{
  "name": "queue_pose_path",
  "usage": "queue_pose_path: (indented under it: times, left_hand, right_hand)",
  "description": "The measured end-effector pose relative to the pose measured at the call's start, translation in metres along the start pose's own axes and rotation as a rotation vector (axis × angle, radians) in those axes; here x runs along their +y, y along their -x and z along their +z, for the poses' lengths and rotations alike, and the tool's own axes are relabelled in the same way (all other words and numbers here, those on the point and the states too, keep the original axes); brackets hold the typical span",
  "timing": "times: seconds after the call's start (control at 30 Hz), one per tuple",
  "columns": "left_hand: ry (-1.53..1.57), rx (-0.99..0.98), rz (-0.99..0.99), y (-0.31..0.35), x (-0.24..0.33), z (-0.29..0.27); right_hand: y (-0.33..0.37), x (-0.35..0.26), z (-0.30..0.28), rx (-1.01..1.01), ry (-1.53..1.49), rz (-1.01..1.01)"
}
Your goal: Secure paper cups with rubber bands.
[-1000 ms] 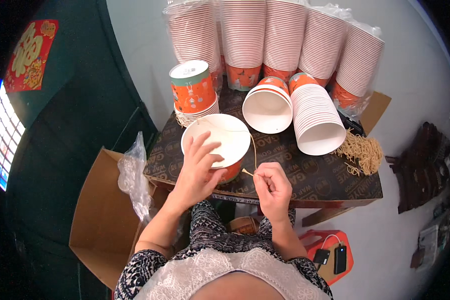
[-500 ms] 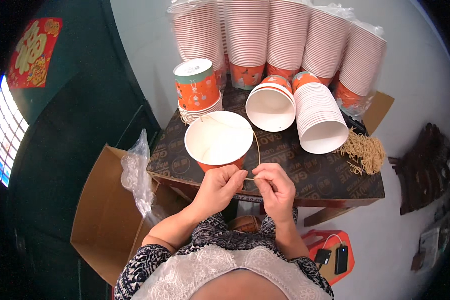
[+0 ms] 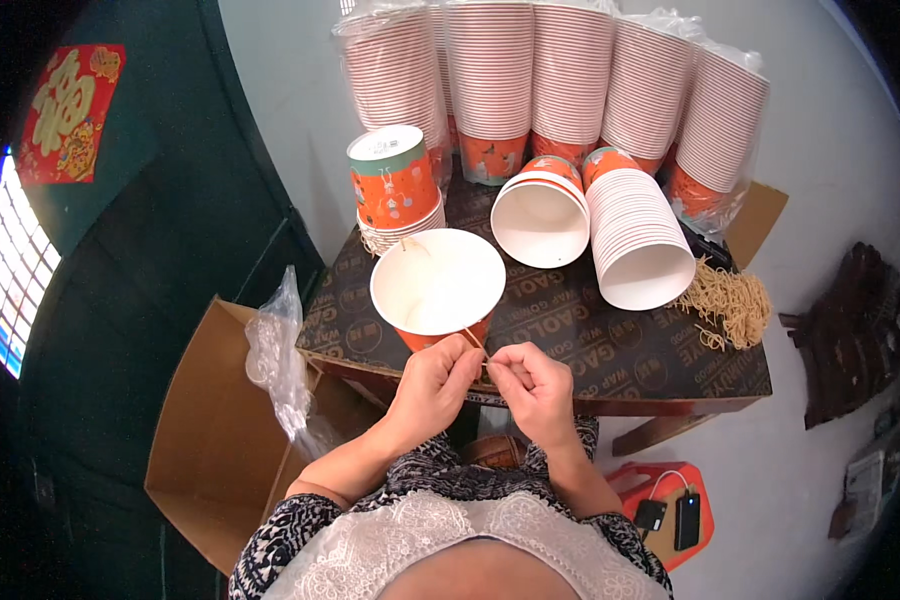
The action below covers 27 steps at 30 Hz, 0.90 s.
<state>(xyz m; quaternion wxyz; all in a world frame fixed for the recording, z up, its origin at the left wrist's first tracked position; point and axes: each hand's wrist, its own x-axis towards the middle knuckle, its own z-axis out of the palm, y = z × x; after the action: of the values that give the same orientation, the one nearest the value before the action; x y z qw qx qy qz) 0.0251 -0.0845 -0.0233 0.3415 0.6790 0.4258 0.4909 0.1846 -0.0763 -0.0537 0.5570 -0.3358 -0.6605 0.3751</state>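
Observation:
A large white-lined paper bucket (image 3: 440,282) with an orange outside stands upright at the table's front edge. A thin tan cord (image 3: 476,341) runs from its near side down into my fingers, and a bit of cord shows inside its far wall. My left hand (image 3: 432,383) is closed in a pinch on the cord, just in front of the bucket. Right beside it, my right hand (image 3: 535,392) pinches the cord too, the fingertips of both hands nearly touching. My fingers hide how the cord crosses or loops between them.
Upside-down orange buckets (image 3: 392,190) stand at the table's left. Two stacks lie on their sides, a short one (image 3: 540,222) and a longer one (image 3: 645,250). Tall bagged stacks (image 3: 490,80) line the back. A bundle of tan cords (image 3: 730,305) lies right; a cardboard box (image 3: 205,430) stands left.
My right hand has come left and slightly down toward my left hand. The cord that arched over the bucket's right side has been drawn in to the near side.

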Motion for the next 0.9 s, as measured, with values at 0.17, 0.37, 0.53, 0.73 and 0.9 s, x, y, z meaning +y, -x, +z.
queue_pose_path:
  times: [0.17,0.37,0.53,0.73,0.9]
  left_hand:
    - [-0.005,-0.044,-0.083,0.001,-0.004,-0.006]
    - [-0.085,-0.047,-0.018,0.004,-0.004,-0.008]
    - [0.014,0.026,-0.028,0.008,-0.007,-0.006]
    - [-0.014,0.132,0.058,0.016,-0.004,-0.01]
    - [-0.065,0.172,0.09,0.014,-0.007,-0.01]
  right_hand:
    - [-0.004,0.008,0.008,0.076,-0.03,-0.06]
    - [-0.009,-0.001,0.003,0.043,0.183,-0.157]
    - [-0.024,0.003,-0.006,0.151,0.197,-0.252]
    - [-0.057,0.023,-0.037,0.558,0.304,-0.384]
    - [-0.038,0.032,-0.003,0.409,0.397,-0.384]
